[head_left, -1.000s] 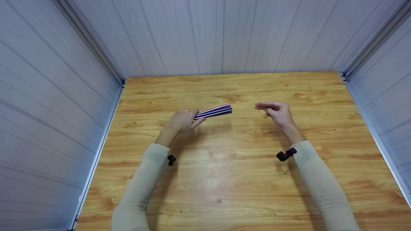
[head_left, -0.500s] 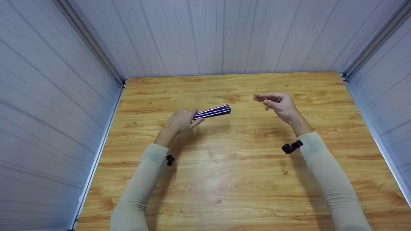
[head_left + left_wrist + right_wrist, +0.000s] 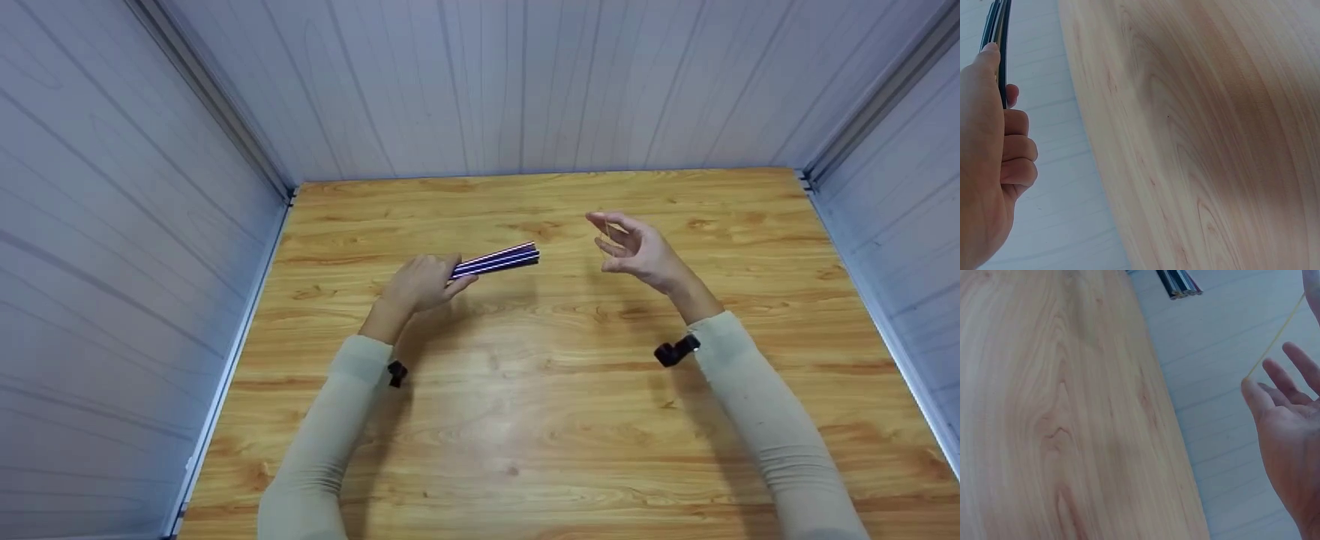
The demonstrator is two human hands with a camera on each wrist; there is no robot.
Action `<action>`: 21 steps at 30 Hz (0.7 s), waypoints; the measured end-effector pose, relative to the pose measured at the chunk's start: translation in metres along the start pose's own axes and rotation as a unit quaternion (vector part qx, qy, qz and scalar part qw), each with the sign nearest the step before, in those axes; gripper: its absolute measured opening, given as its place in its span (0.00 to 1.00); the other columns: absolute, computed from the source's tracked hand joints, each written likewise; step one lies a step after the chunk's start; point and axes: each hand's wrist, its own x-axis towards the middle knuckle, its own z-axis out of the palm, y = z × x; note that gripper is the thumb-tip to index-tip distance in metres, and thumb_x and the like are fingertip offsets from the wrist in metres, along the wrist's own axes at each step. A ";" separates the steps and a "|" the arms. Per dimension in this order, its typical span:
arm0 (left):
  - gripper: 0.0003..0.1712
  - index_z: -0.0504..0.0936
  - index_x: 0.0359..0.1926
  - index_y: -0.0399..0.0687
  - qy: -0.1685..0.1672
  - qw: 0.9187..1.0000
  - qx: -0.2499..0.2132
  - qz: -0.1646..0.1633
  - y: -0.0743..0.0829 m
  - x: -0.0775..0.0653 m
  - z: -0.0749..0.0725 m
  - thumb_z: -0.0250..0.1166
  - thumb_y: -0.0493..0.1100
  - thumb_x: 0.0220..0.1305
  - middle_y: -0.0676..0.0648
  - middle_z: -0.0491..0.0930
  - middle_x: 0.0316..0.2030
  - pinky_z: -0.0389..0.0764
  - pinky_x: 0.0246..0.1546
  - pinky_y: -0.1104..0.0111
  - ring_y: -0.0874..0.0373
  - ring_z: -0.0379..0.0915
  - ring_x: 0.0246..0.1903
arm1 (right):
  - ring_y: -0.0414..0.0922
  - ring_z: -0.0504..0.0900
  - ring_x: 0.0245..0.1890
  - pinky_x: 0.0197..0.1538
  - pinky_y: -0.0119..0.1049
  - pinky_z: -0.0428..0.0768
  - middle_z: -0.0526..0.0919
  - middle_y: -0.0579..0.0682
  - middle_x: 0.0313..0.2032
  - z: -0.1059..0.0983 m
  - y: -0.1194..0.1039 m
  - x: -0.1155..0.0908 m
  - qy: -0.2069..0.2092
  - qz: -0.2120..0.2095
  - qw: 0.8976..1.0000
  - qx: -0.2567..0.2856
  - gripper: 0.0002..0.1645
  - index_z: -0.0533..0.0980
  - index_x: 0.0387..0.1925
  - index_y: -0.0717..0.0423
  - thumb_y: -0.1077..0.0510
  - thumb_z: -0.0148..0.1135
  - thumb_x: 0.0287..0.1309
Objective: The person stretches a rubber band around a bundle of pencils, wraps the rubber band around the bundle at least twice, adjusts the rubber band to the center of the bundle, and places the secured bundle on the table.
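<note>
Sticks (image 3: 499, 261) gripped by the left hand (image 3: 420, 285) sit mid-frame; at centre right, the right hand (image 3: 649, 259), fingers spread, stretches a yellow rubber band (image 3: 1275, 337)

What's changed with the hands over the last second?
The right hand has moved slightly forward, and its thumb and fingers have spread, drawing the thin yellow band straight between them. Nothing was taken up or let go. The left hand still grips the bundle of dark rods, practically unmoved.
</note>
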 end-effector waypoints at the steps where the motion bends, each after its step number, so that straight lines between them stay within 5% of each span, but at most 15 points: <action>1: 0.32 0.80 0.53 0.37 0.001 1.000 0.000 0.001 0.000 0.000 -0.001 0.52 0.65 0.89 0.52 0.65 0.25 0.65 0.29 0.64 0.57 0.62 0.24 | 0.35 0.71 0.83 0.82 0.38 0.73 0.73 0.47 0.81 0.002 0.001 0.000 0.001 0.003 1.000 -0.009 0.49 0.68 0.81 0.68 0.72 0.80 0.62; 10: 0.29 0.79 0.48 0.37 0.040 0.999 -0.009 0.026 0.003 0.006 -0.015 0.57 0.61 0.88 0.53 0.65 0.23 0.64 0.27 0.65 0.57 0.62 0.24 | 0.47 0.75 0.81 0.78 0.38 0.80 0.79 0.40 0.76 0.012 0.012 0.000 0.018 -0.011 0.998 -0.055 0.49 0.67 0.79 0.74 0.83 0.74 0.57; 18: 0.28 0.80 0.46 0.36 0.051 0.997 0.007 0.059 0.011 0.015 -0.024 0.56 0.60 0.89 0.52 0.66 0.23 0.64 0.27 0.66 0.58 0.63 0.23 | 0.51 0.77 0.80 0.77 0.38 0.81 0.81 0.39 0.74 0.021 0.017 0.004 0.015 -0.019 0.998 -0.060 0.54 0.69 0.79 0.71 0.63 0.88 0.55; 21: 0.28 0.80 0.46 0.36 0.052 0.996 0.009 0.067 0.014 0.017 -0.026 0.56 0.60 0.89 0.51 0.66 0.23 0.65 0.27 0.66 0.58 0.63 0.22 | 0.52 0.76 0.80 0.77 0.37 0.80 0.80 0.39 0.74 0.023 0.018 0.005 0.019 -0.020 0.998 -0.063 0.55 0.69 0.79 0.71 0.63 0.88 0.55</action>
